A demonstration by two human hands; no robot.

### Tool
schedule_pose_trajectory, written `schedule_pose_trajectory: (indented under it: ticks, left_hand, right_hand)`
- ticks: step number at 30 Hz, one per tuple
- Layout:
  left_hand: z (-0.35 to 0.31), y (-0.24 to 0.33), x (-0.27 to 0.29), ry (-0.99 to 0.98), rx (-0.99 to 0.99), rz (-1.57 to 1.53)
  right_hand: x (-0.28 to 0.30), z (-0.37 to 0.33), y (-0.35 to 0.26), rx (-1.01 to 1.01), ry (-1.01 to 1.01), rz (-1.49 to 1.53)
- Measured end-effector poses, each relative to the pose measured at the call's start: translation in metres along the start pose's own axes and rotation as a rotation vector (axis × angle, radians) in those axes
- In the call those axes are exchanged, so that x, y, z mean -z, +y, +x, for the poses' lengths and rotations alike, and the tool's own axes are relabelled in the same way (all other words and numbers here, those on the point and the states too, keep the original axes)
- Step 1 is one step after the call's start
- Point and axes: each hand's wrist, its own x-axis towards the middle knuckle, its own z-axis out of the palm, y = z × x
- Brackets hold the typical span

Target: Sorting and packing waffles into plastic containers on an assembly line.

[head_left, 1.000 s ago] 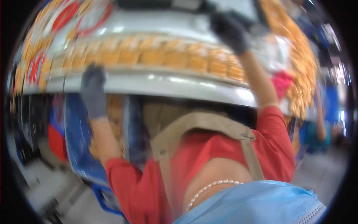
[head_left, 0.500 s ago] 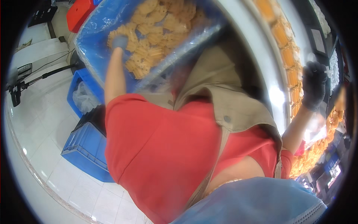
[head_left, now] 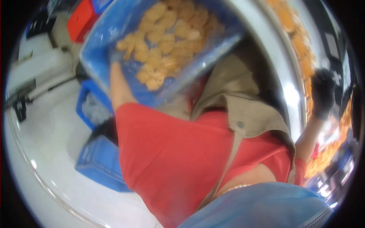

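Observation:
My left hand [head_left: 116, 57], in a grey glove, reaches into a blue crate [head_left: 90, 42] lined with clear plastic film. It is at the left edge of a heap of flat yellow-tan pieces [head_left: 166, 43]; motion smears its fingers, so their hold cannot be told. Out at the right, my right hand [head_left: 323, 93] wears a dark glove and has its fingers curled in. A small white cross-shaped thing [head_left: 336, 78] shows right beside those fingers. Whatever the right hand may hold is hidden. Close to it runs a row of orange pieces [head_left: 304, 57] along a pale curved counter.
The counter's shiny pale edge [head_left: 291, 95] curves past my right side. On the tiled floor at the left stand a blue bin with clear plastic inside [head_left: 95, 108] and another blue crate [head_left: 100, 163]. A red bin [head_left: 81, 21] stands at the upper left, above a dark pole [head_left: 57, 87].
My left hand has shifted left and down, away from the pieces toward the crate's side wall. My right hand stays curled by the orange row. The whole view has swung slightly.

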Motion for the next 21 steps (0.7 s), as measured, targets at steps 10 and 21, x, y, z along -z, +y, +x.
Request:
schedule_pose_trajectory:
  ticks: [10, 21]
  left_hand:
    - [0.021, -0.093, -0.024, -0.121, -0.494, 0.177]
    - [-0.010, -0.033, 0.011, -0.346, 0.019, -0.170]
  right_hand:
    - [-0.004, -0.008, 0.029, 0.124, 0.021, -0.301]
    - [0.029, -0.026, 0.042, 0.167, -0.061, -0.198]
